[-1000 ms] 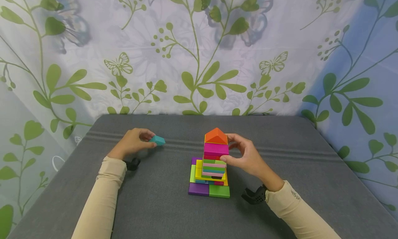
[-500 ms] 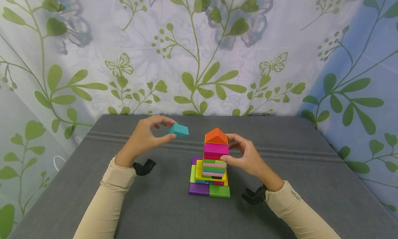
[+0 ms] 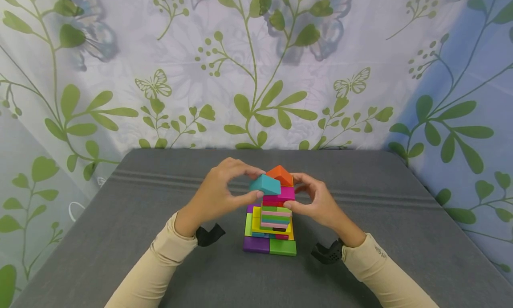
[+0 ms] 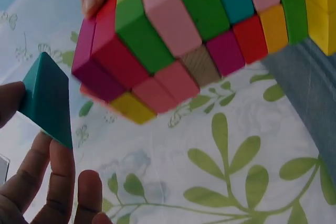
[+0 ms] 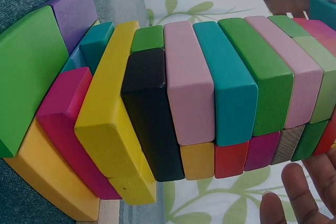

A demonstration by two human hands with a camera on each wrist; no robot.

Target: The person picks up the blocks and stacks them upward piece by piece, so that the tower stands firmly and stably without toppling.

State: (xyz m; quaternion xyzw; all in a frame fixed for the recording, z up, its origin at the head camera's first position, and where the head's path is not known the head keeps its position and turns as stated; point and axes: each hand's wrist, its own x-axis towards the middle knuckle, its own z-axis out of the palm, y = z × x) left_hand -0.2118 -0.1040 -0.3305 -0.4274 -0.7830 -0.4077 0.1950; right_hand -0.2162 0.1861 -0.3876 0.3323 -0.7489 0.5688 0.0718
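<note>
My left hand [image 3: 221,190] pinches a teal triangular block [image 3: 265,184] between thumb and fingers. In the head view this block overlaps the top of a tall tower of coloured blocks [image 3: 276,219]; the left wrist view shows a gap between the two. An orange triangular block [image 3: 281,175] sits at the tower's top rear, behind a magenta block [image 3: 287,193]. From the right, my right hand [image 3: 316,199] holds the tower's upper part, thumb at the front and fingers behind. Pink, green, teal [image 5: 231,87] and black [image 5: 152,108] blocks form the layers below.
The tower's wide base has a purple block [image 3: 256,244] and a green block [image 3: 282,247] at the front. It stands on a grey cloth-covered table [image 3: 216,272]. A leaf-patterned curtain [image 3: 180,76] hangs behind the table. Black wrist mounts [image 3: 210,235] hang under both wrists.
My left hand has lifted the teal triangular block off the table at the left and carried it right to the tower's top. The right hand has stayed on the tower.
</note>
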